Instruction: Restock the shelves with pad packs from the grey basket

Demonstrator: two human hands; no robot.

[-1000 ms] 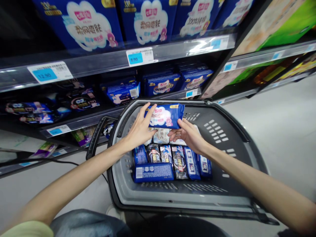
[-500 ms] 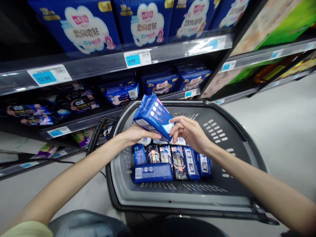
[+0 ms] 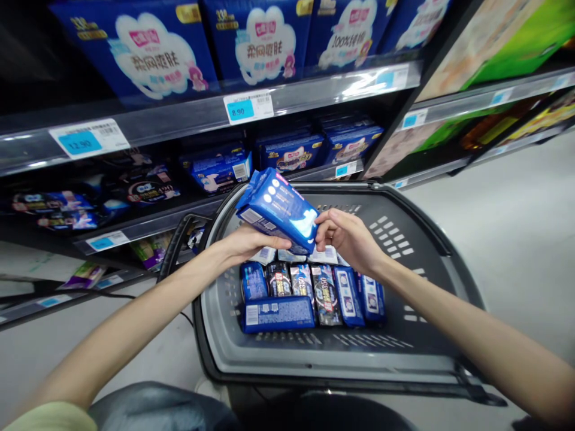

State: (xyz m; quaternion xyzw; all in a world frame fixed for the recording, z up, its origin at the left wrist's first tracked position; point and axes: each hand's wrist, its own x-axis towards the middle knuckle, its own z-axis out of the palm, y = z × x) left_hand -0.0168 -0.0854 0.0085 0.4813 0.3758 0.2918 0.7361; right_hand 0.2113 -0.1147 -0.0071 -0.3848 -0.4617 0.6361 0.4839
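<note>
A blue pack of sanitary pads (image 3: 282,209) is held tilted above the shopping basket (image 3: 314,363). My left hand (image 3: 251,242) grips it from below, thumb along its lower edge and the other fingers hidden beneath. The curled fingers of my right hand (image 3: 344,234) press on the pack's right end, thumb and index finger at the edge. Under my hands, several packs stand in a row in the basket, among them a black pack (image 3: 326,294) and a blue-and-white pack (image 3: 348,296). Another blue pack (image 3: 279,314) lies across the front of the row.
A shelf edge (image 3: 179,118) with price labels runs behind the basket. Large blue packs (image 3: 148,54) fill the upper shelf, smaller blue packs (image 3: 291,154) the one below. The basket's black handle (image 3: 173,245) sticks out at the left, by the lower shelves.
The pack has shifted slightly left and turned so its printed face shows more. My right fingers have curled in closer against its end. My left hand keeps its grip.
</note>
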